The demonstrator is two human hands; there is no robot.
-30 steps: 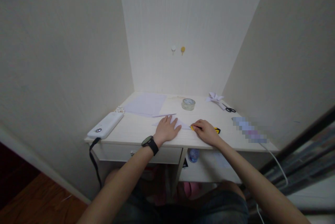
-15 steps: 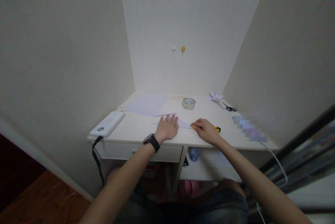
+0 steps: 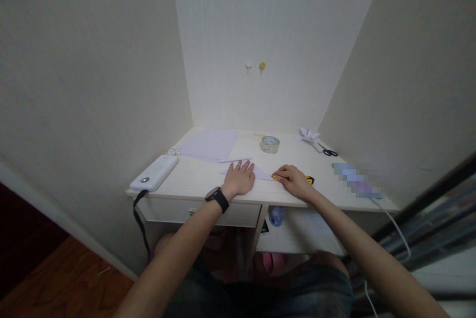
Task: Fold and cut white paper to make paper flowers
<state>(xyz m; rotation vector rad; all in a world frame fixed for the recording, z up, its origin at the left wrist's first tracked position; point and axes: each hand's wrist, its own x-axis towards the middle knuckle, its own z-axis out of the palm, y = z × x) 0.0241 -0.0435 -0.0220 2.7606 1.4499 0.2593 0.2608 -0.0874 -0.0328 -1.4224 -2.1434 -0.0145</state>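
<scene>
My left hand [image 3: 240,180] lies flat with its fingers spread on a folded piece of white paper [image 3: 262,173], pressing it to the white desk [image 3: 193,177]. A watch with a black strap is on that wrist. Just right of the paper, my right hand [image 3: 294,181] is closed around a yellow and black utility knife [image 3: 310,179]. The knife's front end points left at the paper's right tip; its blade is too small to make out. Behind my left fingers lies a narrow folded paper strip [image 3: 236,159].
White paper sheets [image 3: 210,143] lie at the back left, near a white power bank [image 3: 155,172] with a black strap. A clear tape roll [image 3: 269,144], a folded paper shape [image 3: 308,135], black-handled scissors [image 3: 329,153] and a blurred-out device [image 3: 356,181] stand farther right.
The whole view has shifted slightly. Both hands keep about the same place on the desk, the left flat on the paper and the right around the utility knife.
</scene>
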